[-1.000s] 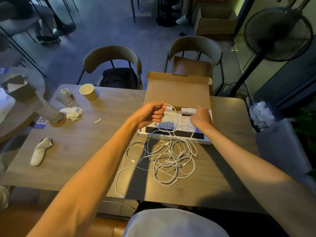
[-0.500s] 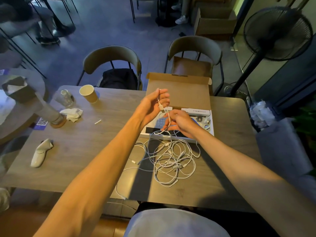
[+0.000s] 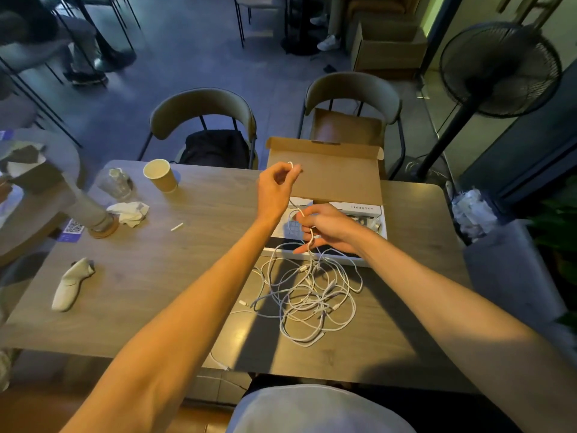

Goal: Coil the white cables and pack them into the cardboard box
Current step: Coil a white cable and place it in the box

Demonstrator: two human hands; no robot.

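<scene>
A tangle of white cables lies on the wooden table in front of an open cardboard box whose lid stands up at the back. My left hand is raised over the box's left side and pinches the end of one white cable between thumb and fingers. That cable runs down to my right hand, which holds it in curled fingers just above the box's front edge. From there it drops into the tangle. White and dark items lie inside the box, partly hidden by my hands.
A paper cup, a clear glass, a crumpled tissue and a cream-coloured object sit on the left of the table. Two chairs stand behind it. A standing fan is at the far right.
My left hand has lifted higher and further from me, pulling the cable end up. My right hand has slid lower along the cable, so the stretch between the hands is longer.
</scene>
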